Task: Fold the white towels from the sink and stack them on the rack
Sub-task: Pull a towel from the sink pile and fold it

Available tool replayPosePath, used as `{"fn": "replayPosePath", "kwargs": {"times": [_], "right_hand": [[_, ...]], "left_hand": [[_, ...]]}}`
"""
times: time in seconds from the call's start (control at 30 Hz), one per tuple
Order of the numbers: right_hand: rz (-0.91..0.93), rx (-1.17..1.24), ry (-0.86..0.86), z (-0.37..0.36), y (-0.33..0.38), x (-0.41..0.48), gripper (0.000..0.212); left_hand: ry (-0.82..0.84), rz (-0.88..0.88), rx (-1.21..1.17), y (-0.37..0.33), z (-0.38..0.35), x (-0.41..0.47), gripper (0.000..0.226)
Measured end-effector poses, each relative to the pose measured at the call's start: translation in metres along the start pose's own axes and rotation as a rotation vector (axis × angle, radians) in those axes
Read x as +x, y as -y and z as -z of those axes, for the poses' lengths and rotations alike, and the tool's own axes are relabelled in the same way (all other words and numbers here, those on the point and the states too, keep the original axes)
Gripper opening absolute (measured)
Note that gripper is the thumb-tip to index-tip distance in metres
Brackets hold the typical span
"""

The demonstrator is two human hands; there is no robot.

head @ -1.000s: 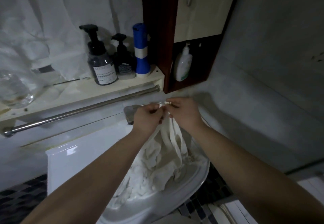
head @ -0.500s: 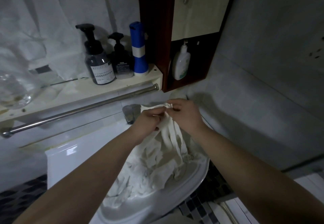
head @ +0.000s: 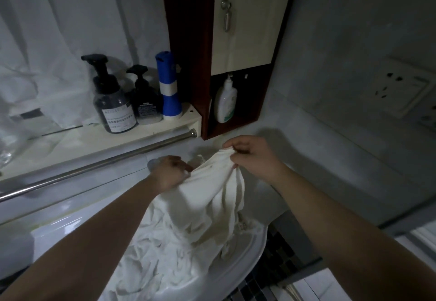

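Observation:
A heap of crumpled white towels [head: 169,248] fills the white sink [head: 238,270]. One white towel [head: 212,197] is lifted out of the heap and hangs down into it. My left hand [head: 171,171] grips its upper edge on the left. Pinching the same edge a little higher and to the right is my right hand [head: 252,156]. The stretch of edge between the hands is pulled fairly taut. A metal rail [head: 94,166] runs under the shelf behind the sink.
On the cream shelf [head: 70,138] stand two dark pump bottles [head: 113,105], and a blue and white canister [head: 168,88]. A wooden cabinet [head: 188,48] holds a white lotion bottle [head: 225,102]. A wall socket [head: 401,90] sits at right. A faucet base [head: 153,164] shows behind my left hand.
My hands were close together at the towel's top; now they have drawn apart, the right one going up and right, spreading the towel's edge.

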State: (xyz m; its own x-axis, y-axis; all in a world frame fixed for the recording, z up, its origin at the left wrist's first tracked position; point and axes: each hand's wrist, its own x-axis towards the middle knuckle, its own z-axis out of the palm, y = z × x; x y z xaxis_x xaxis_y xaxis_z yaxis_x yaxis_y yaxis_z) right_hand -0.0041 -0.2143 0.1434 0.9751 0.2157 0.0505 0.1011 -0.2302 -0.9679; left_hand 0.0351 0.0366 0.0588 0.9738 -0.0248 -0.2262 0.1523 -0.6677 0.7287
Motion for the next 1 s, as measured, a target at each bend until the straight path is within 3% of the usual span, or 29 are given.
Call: {"fn": "replayPosePath", "kwargs": {"times": [0.07, 0.17, 0.33, 0.43, 0.6, 0.7, 0.83, 0.93, 1.0], "right_hand": [[0.018, 0.027, 0.008, 0.011, 0.006, -0.003, 0.047], [0.026, 0.040, 0.043, 0.026, 0.014, -0.009, 0.043], [0.023, 0.049, 0.036, 0.049, 0.014, -0.017, 0.037], [0.023, 0.052, 0.019, 0.062, 0.009, -0.024, 0.037], [0.007, 0.051, -0.005, 0.079, -0.003, -0.033, 0.044], [0.002, 0.047, 0.036, 0.080, -0.006, -0.034, 0.040], [-0.024, 0.048, 0.101, 0.082, -0.004, -0.035, 0.036], [-0.038, 0.055, 0.117, 0.082, 0.000, -0.037, 0.032], [-0.043, 0.049, 0.124, 0.082, 0.002, -0.038, 0.031]], "left_hand": [[0.014, 0.180, -0.131, -0.004, 0.000, 0.006, 0.038], [0.049, 0.314, -0.131, -0.014, -0.006, 0.013, 0.051], [0.148, 0.258, -0.408, -0.026, -0.038, 0.025, 0.047], [0.208, 0.285, -0.439, -0.032, -0.050, 0.025, 0.039], [0.336, 0.471, -0.718, -0.030, -0.055, 0.026, 0.014], [0.315, 0.556, -0.731, -0.023, -0.056, 0.032, 0.016], [0.245, 0.493, -0.700, -0.029, -0.065, 0.038, 0.008], [0.332, 0.370, -0.588, -0.038, -0.069, 0.039, 0.022], [0.294, 0.298, -0.486, -0.039, -0.075, 0.042, 0.030]]}}
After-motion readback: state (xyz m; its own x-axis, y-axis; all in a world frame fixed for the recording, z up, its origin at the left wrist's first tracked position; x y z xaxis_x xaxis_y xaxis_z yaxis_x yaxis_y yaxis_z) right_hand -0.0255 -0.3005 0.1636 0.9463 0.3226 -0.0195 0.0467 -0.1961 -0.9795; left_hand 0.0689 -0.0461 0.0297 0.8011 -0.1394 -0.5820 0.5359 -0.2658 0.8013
